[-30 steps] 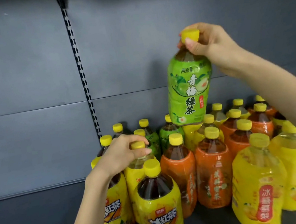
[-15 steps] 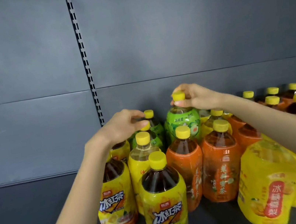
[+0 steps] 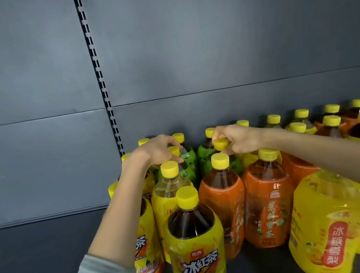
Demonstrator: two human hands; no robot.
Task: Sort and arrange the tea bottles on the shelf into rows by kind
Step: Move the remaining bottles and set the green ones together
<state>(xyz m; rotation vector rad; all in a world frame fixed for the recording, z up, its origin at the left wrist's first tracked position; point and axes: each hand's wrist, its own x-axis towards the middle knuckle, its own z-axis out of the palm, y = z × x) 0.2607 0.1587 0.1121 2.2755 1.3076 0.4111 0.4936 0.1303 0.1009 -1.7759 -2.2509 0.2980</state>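
Near the shelf's (image 3: 29, 266) back edge, behind the orange bottles (image 3: 268, 200), the left hand (image 3: 153, 151) grips one green tea bottle (image 3: 187, 170) by its cap while the right hand (image 3: 239, 137) pinches the neighbouring green bottle (image 3: 220, 144) by its cap.

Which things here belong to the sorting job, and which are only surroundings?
Job: left hand, right hand, the left green tea bottle and right green tea bottle they hold by the caps, orange-label tea bottles, iced black tea bottles, yellow pear drink bottle, shelf board.
Surroundings: grey back panel, slotted upright.
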